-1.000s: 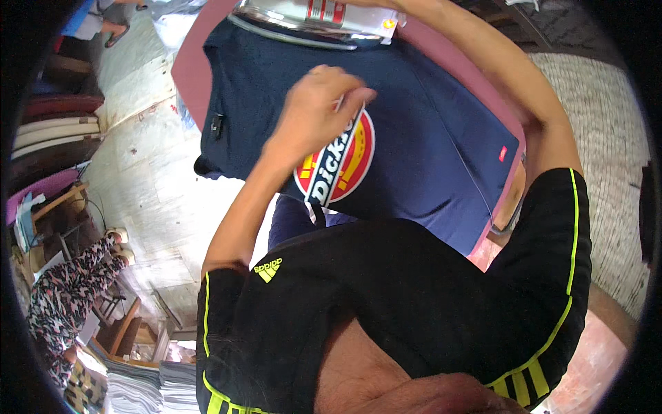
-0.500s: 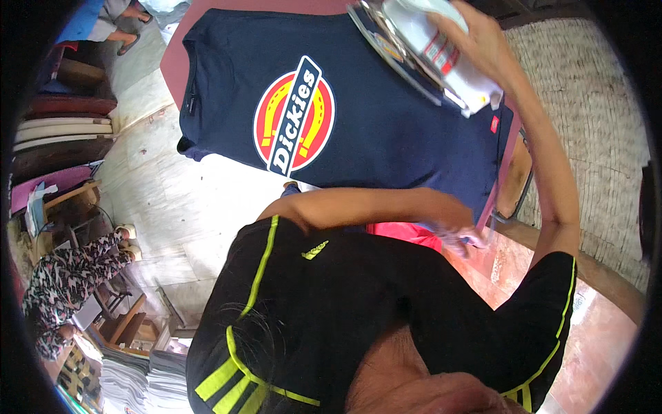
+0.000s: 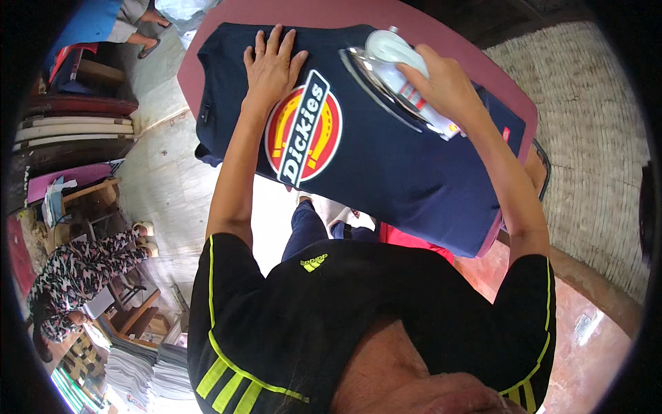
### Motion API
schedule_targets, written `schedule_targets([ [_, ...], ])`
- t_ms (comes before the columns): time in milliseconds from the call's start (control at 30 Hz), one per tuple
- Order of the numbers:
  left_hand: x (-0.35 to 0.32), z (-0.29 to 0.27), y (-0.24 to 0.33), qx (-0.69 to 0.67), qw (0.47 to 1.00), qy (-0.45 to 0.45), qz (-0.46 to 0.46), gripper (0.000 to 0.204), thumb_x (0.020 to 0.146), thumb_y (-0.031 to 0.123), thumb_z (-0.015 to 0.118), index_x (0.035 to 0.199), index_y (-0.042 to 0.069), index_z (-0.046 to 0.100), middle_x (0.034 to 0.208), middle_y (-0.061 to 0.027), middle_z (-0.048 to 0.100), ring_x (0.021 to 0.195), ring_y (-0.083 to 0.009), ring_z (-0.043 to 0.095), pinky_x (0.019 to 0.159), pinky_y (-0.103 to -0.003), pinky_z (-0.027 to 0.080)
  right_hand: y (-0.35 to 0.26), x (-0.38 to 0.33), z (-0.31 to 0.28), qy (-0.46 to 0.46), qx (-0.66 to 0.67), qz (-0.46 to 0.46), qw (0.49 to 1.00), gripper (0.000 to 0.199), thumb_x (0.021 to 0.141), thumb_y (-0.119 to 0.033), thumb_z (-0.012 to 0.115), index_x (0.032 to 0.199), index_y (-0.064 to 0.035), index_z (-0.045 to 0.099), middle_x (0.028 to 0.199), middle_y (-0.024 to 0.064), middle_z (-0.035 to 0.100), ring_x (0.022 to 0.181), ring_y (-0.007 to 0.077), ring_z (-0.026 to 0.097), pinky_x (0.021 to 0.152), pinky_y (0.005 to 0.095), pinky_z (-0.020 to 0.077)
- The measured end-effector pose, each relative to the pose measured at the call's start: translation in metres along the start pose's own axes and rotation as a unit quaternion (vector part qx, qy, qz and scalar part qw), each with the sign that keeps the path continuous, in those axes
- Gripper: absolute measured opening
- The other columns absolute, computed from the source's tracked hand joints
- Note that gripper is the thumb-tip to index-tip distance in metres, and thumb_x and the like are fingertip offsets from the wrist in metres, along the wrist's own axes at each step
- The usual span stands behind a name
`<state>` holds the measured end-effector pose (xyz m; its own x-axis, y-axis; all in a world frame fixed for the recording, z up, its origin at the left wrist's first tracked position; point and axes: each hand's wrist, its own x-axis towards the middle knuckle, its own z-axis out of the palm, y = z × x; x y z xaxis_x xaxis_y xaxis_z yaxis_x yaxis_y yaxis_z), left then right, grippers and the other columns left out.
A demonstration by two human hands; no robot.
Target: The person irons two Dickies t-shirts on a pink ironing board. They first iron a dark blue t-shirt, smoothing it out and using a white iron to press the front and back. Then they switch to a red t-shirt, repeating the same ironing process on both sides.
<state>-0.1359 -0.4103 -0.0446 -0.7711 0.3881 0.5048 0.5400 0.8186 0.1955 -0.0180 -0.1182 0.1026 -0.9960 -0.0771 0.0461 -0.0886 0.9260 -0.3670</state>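
Shirt: one, dark navy, spread on the board; its collar end at left, its hem end at right. Lies beneath both hands.

Print: round, red and yellow, crossed by a slanting dark band; on the shirt between the hands, nearer the left.

Iron: one, white and silver with red marks; over the shirt, right of the print and well apart from the left hand. Its body shows below and to the left of the grip. Whether the sole touches cloth cannot be told.

Right hand: fingers closed around the iron's handle.

Left hand: open, empty, fingers spread, palm down on the shirt just above the print.

Tag: small, red, near the hem; right of the iron.

Board: maroon, its edge showing beyond the shirt.

Mat: pale, woven, right of the board.

Surroundings, left: a person in camouflage, seated; stacked sheets, grey-white.
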Motion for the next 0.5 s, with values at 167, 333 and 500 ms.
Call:
schedule_targets([
  [167,0.009,0.01,-0.002,0.003,1.0,-0.021,-0.01,0.066,0.094,0.065,0.043,0.148,0.027,0.047,0.159,-0.0091,0.034,0.149,-0.0366,0.026,0.118,-0.06,0.016,0.012,-0.035,-0.003,0.048,0.068,0.123,0.989,0.047,0.095,-0.044,0.06,0.106,0.0011,0.06,0.088,0.0301,0.067,0.086,0.0445,0.067,0.076,0.0487,0.0501],
  [333,0.008,0.001,0.003,0.005,0.998,-0.052,-0.038,0.065,0.095,0.064,0.043,0.148,0.027,0.046,0.16,-0.0091,0.034,0.149,-0.0365,0.024,0.118,-0.059,0.014,0.008,-0.029,0.005,0.109,0.061,0.164,0.979,0.043,0.098,-0.041,0.059,0.103,0.0017,0.059,0.084,0.0253,0.067,0.079,0.0366,0.07,0.07,0.0427,0.0498],
  [500,0.014,-0.001,0.0,-0.017,0.999,-0.04,-0.012,0.059,0.095,0.054,0.051,0.146,0.024,0.049,0.158,-0.0091,0.035,0.148,-0.0367,0.026,0.115,-0.06,0.018,0.008,0.009,0.001,0.103,0.052,0.158,0.981,0.047,0.096,-0.043,0.058,0.101,0.0039,0.059,0.088,0.0317,0.066,0.086,0.0493,0.065,0.075,0.0514,0.0486],
])
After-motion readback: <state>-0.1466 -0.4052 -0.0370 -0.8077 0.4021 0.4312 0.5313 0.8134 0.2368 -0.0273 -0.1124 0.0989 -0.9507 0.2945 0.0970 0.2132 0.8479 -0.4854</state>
